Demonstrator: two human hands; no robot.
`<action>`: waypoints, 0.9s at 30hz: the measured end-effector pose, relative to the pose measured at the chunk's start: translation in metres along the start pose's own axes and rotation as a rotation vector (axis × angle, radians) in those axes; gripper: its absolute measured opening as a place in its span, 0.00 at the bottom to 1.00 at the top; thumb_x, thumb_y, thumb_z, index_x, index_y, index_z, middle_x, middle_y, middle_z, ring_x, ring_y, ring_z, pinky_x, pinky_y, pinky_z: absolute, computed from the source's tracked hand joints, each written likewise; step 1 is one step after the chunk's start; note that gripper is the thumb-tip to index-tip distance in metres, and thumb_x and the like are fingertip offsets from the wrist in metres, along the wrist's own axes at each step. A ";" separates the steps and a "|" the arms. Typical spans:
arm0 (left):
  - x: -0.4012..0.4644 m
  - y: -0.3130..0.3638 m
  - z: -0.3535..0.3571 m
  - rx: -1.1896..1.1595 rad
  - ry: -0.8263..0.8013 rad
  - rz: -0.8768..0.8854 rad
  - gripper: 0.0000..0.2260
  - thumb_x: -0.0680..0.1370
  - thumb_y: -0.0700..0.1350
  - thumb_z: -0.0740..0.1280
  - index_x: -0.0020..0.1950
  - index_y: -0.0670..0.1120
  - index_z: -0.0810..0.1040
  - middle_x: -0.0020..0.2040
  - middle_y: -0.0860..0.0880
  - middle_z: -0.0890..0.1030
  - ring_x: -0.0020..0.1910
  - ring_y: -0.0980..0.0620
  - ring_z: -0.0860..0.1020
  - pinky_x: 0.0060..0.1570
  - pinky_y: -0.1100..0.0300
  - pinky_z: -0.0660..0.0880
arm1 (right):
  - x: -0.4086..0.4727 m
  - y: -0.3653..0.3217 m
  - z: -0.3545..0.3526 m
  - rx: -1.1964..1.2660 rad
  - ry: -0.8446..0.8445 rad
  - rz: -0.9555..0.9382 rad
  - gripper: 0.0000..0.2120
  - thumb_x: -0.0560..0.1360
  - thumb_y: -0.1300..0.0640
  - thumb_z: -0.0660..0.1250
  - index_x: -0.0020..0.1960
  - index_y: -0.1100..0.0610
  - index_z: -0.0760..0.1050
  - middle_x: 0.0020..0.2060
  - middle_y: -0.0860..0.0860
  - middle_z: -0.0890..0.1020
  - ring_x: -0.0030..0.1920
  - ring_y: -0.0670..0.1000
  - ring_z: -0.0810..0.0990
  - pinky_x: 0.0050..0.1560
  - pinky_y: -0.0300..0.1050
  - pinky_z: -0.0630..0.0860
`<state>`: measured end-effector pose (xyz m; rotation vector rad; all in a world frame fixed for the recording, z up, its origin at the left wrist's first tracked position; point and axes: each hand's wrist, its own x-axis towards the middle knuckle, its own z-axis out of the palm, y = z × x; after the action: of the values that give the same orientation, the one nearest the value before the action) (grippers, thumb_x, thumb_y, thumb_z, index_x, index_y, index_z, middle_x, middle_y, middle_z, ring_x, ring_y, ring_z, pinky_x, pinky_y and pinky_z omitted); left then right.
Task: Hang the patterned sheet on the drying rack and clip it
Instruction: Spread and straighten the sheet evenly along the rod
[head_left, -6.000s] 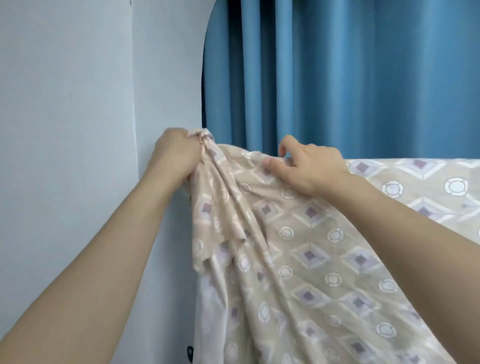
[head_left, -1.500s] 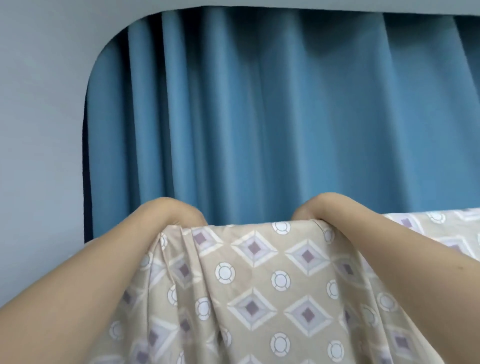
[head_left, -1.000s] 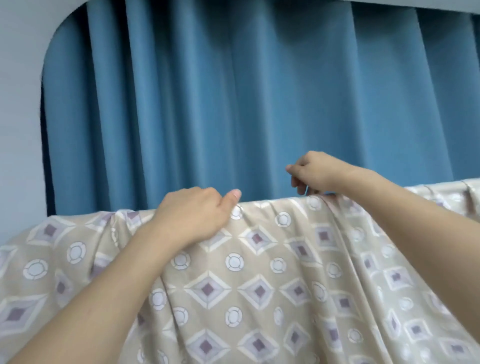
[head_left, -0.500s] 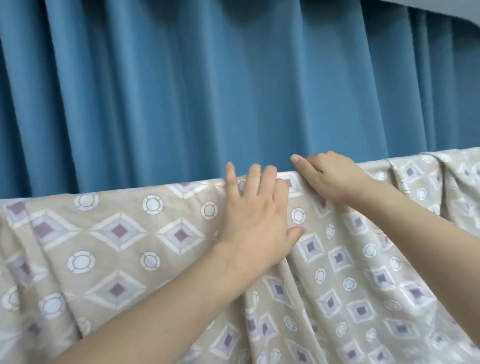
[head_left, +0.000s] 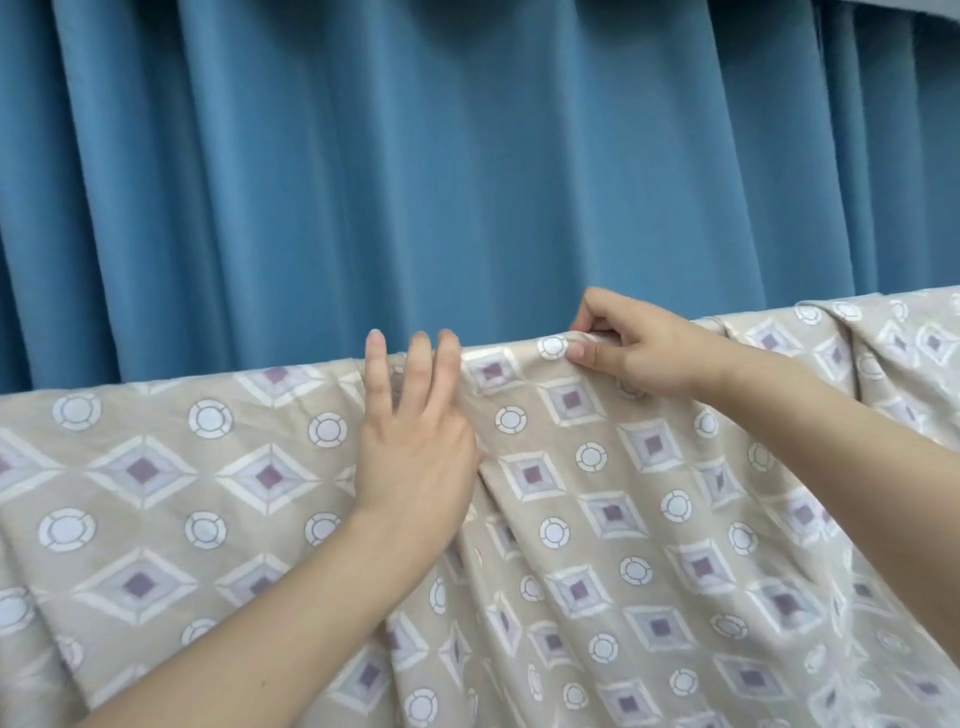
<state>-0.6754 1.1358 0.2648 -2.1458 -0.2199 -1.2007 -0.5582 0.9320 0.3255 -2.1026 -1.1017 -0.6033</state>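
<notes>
Left hand (head_left: 415, 457) flat and open smooths the patterned sheet (head_left: 597, 519) while right hand (head_left: 631, 348) pinches its top fold; even, gentle tension should prevent bunching.

A big blue curtain (head_left: 415, 182) hangs in long, soft folds across the whole back of the room (some folds look darker), and a little bit of grey wall (head_left: 930, 6) peeks out top right.

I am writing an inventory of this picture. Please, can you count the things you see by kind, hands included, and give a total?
Hands: 2, the left hand flat on the cloth, the right hand pinching its top edge
Patterned sheet: 1
Blue curtain: 1
Clips: 0 in view
Total: 4
</notes>
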 end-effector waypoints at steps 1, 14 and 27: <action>0.003 0.000 0.003 -0.010 0.017 0.020 0.09 0.71 0.47 0.68 0.41 0.43 0.85 0.73 0.41 0.66 0.71 0.37 0.62 0.70 0.32 0.48 | 0.001 0.001 0.001 0.016 0.009 -0.004 0.10 0.77 0.44 0.65 0.43 0.48 0.68 0.34 0.45 0.77 0.32 0.53 0.74 0.37 0.54 0.77; 0.033 -0.027 0.009 -0.243 0.317 0.316 0.17 0.73 0.36 0.61 0.61 0.44 0.70 0.54 0.46 0.77 0.44 0.43 0.76 0.42 0.50 0.72 | 0.031 -0.015 -0.006 -0.073 0.270 -0.022 0.08 0.81 0.53 0.61 0.47 0.56 0.74 0.39 0.49 0.78 0.38 0.47 0.75 0.39 0.41 0.70; 0.129 -0.060 -0.007 -0.184 0.281 -0.043 0.08 0.79 0.43 0.64 0.41 0.44 0.73 0.40 0.47 0.70 0.37 0.45 0.67 0.33 0.55 0.60 | 0.123 -0.012 -0.016 -0.059 0.384 0.083 0.06 0.79 0.52 0.60 0.46 0.52 0.74 0.40 0.49 0.78 0.44 0.53 0.76 0.44 0.46 0.73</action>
<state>-0.6339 1.1562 0.3994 -2.1017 -0.0336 -1.5835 -0.5040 0.9900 0.4215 -1.9609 -0.7846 -0.9605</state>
